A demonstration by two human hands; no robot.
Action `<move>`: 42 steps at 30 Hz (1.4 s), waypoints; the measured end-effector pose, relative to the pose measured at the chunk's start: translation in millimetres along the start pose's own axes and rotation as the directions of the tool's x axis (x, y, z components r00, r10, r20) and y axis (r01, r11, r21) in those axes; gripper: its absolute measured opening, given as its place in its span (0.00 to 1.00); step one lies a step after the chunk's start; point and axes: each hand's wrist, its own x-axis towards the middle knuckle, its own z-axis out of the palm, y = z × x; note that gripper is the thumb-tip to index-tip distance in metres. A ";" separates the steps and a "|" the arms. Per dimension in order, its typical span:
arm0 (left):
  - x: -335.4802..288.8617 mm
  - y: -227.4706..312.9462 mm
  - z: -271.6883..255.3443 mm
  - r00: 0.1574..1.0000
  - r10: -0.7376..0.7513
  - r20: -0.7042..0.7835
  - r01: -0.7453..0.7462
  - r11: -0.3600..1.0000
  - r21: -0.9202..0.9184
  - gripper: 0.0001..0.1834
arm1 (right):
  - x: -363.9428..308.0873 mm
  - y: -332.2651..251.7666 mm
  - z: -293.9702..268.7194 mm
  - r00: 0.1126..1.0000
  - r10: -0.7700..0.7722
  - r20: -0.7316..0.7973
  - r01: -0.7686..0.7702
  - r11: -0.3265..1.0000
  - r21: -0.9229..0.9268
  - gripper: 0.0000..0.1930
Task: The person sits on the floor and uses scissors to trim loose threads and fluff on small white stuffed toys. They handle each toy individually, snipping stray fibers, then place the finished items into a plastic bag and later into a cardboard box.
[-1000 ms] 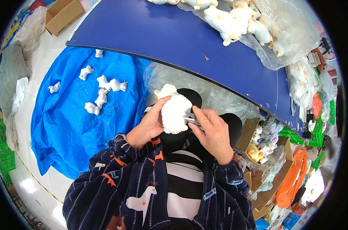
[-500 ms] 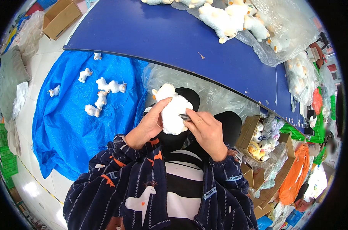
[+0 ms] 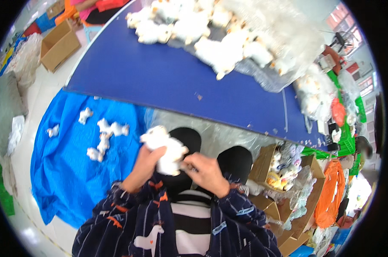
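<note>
A white plush animal (image 3: 167, 155) with small orange-tan details is held over my lap. My left hand (image 3: 143, 166) grips it from the left, its fingers partly hidden behind the toy. At the toy's lower right edge, my right hand (image 3: 206, 172) is closed on a small dark metal tool (image 3: 189, 167). Blur and the fingers hide the tool's shape, and I cannot tell whether it touches the plush. To the left, several similar plush animals (image 3: 103, 141) lie on a blue tarp (image 3: 70, 180).
A blue table (image 3: 138, 81) stretches across in front, bearing a heap of white plush toys (image 3: 189, 28) and clear plastic bags (image 3: 284, 34). On the right stands a cardboard box (image 3: 262, 165) of mixed plush toys beside an orange bag (image 3: 329, 195). Another cardboard box (image 3: 59, 47) stands far left.
The view has tilted upward, showing more of the table's heap. Both hands and the plush sit lower and further left in the picture. The tool has shifted from the toy's side to its lower edge.
</note>
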 end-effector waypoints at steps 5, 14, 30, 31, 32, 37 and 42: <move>-0.7 36.3 -99.2 0.892 0.426 -0.152 -0.124 0.554 0.823 0.31 | 7.7 -4.0 -32.6 0.993 0.115 0.027 -0.119 0.970 0.210 0.07; 40.0 107.9 -38.3 0.830 0.528 0.178 -0.463 0.475 0.749 0.18 | 118.2 22.8 -110.0 0.876 -0.068 -0.477 -0.191 0.860 -0.474 0.14; 146.1 100.5 99.3 0.684 0.451 0.573 -0.686 0.131 0.716 0.22 | 133.4 74.0 -132.7 0.879 0.101 -0.466 -0.126 0.992 -0.023 0.09; 144.4 97.7 99.2 0.680 0.466 0.566 -0.683 0.120 0.721 0.25 | 126.5 67.1 -133.3 0.866 0.239 -0.440 -0.214 0.971 0.106 0.08; 142.1 97.3 100.4 0.654 0.490 0.576 -0.687 0.066 0.724 0.26 | 120.2 66.8 -129.2 0.816 0.407 -0.411 -0.216 0.874 0.435 0.08; 136.4 83.1 101.8 0.615 0.463 0.639 -0.709 -0.031 0.705 0.32 | 105.3 67.6 -92.4 0.818 0.337 -0.466 -0.120 0.893 0.434 0.09; 134.9 75.7 114.8 0.627 0.499 0.598 -0.718 0.074 0.692 0.29 | 91.3 51.3 -100.9 0.851 0.123 -0.510 -0.251 0.949 -0.190 0.20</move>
